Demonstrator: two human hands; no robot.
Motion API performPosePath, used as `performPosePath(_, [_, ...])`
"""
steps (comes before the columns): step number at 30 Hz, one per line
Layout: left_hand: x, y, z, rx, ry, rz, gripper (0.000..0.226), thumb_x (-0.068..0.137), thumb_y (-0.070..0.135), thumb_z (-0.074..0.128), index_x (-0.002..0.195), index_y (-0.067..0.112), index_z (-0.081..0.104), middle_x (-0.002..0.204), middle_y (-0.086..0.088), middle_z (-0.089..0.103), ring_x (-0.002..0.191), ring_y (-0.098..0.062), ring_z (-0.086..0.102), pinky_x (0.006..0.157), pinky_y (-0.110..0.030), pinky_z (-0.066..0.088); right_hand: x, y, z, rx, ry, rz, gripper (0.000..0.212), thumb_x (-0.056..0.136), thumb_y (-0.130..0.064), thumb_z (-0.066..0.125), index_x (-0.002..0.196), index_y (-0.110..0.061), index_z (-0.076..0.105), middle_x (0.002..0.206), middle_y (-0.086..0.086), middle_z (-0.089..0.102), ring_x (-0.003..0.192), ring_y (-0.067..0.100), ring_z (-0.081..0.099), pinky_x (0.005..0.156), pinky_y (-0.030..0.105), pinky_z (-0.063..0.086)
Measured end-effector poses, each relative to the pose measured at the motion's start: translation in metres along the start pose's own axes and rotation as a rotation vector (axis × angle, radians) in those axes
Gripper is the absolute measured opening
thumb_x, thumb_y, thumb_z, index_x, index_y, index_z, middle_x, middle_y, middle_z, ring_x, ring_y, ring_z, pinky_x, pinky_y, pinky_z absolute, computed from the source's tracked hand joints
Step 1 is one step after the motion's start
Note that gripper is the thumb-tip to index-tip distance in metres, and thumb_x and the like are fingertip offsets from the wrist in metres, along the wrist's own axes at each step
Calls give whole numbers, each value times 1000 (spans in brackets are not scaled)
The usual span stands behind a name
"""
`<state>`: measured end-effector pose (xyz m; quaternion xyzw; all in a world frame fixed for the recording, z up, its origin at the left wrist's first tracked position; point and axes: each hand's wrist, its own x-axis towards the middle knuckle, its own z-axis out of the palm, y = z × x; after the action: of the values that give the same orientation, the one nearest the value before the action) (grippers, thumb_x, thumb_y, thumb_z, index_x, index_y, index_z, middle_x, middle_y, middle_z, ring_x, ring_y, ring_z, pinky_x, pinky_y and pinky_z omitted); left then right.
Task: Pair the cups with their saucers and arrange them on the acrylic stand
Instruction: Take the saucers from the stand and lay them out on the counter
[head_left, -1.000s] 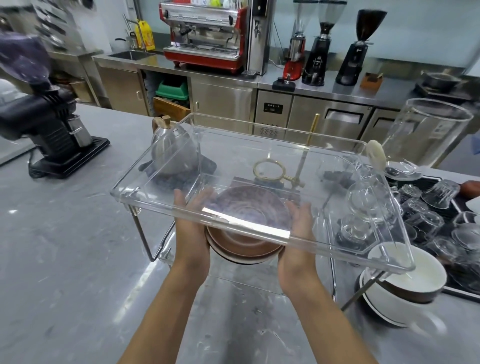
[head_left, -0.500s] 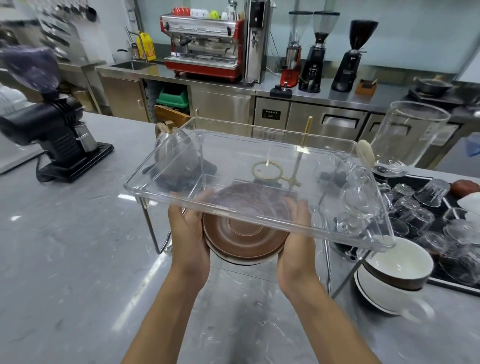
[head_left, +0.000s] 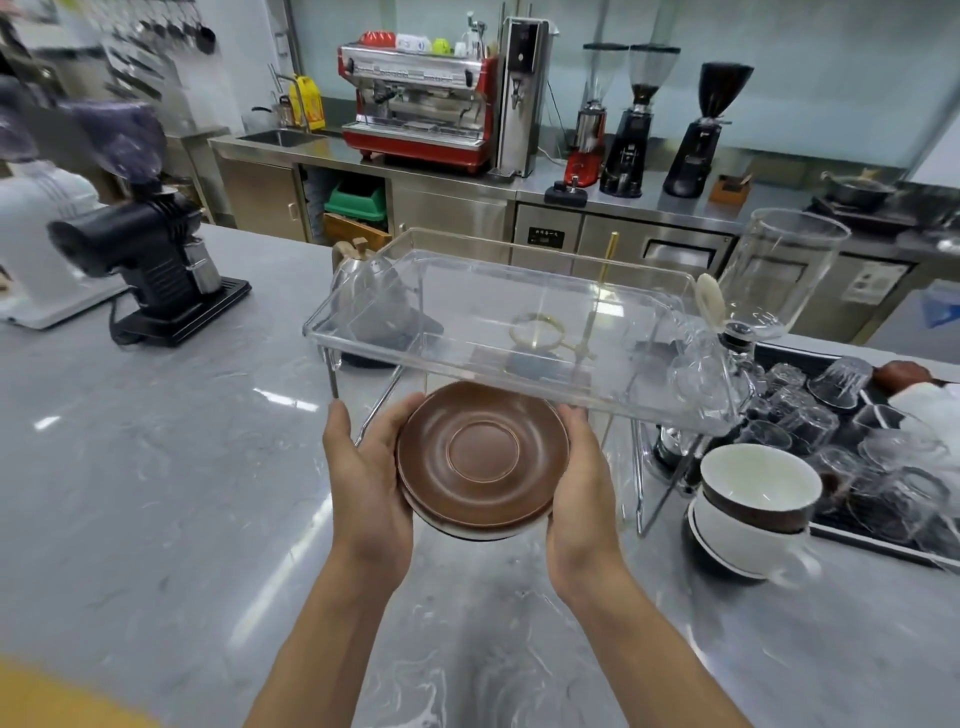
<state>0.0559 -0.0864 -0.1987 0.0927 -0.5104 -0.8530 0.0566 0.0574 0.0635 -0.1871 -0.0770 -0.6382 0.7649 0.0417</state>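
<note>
A small stack of saucers (head_left: 483, 457), brown on top with a white one beneath, is held in the air just in front of the acrylic stand (head_left: 519, 332). My left hand (head_left: 371, 467) grips the stack's left rim. On the right rim, my right hand (head_left: 579, 478) holds it with fingers curled under. The stand's clear top tray holds nothing. Two nested cups (head_left: 753, 499), a brown one with a white inside on a white one, sit on a saucer at the stand's right.
Several upturned glasses fill a black tray (head_left: 852, 540) at right. A tall glass vessel (head_left: 779, 275) stands behind it. A kettle (head_left: 363, 280) and a brass dripper stand (head_left: 587, 327) sit behind the acrylic stand. A black grinder (head_left: 156, 270) is at left on the marble counter (head_left: 156, 493).
Both hands have drawn the saucer stack out from under the stand's top tray toward me; it now shows fully in front of the stand. The view tilted up.
</note>
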Motion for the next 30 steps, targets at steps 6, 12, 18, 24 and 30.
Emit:
performPosePath(6, [-31, -4, -14, 16, 26, -28, 86, 95, 74, 17, 131, 15, 67, 128, -10, 73, 124, -27, 66, 117, -50, 39, -31, 7, -3, -22, 48, 29, 49, 102, -48, 34, 146, -30, 46, 148, -16, 49, 139, 3, 41, 122, 38, 28])
performPosePath(12, [-58, -7, -27, 1, 55, -53, 85, 97, 72, 17, 126, 13, 71, 127, -10, 74, 125, -29, 65, 116, -48, 40, -59, 18, -9, -25, 46, 26, 57, 97, -52, 33, 147, -30, 44, 149, -17, 47, 139, 0, 39, 122, 37, 26])
performPosePath(18, [-83, -16, -36, -10, 55, -86, 85, 96, 73, 17, 119, 17, 76, 126, -12, 74, 120, -29, 68, 103, -46, 47, -81, 30, -19, -24, 55, 36, 62, 91, -55, 31, 147, -31, 44, 149, -19, 47, 140, -1, 39, 122, 37, 27])
performPosePath(24, [-100, -31, -41, -56, 61, -144, 85, 96, 74, 21, 125, 14, 72, 129, -12, 73, 124, -30, 65, 103, -47, 47, -99, 41, -33, -35, 80, 72, 46, 106, -43, 28, 146, -31, 45, 147, -17, 49, 139, 0, 41, 122, 36, 28])
performPosePath(30, [-115, -49, -40, -67, 69, -205, 83, 97, 72, 22, 121, 13, 75, 127, -14, 74, 118, -28, 68, 97, -46, 48, -114, 53, -51, -59, 142, 90, 44, 105, -42, 30, 144, -33, 48, 141, -22, 52, 132, -6, 43, 113, 22, 31])
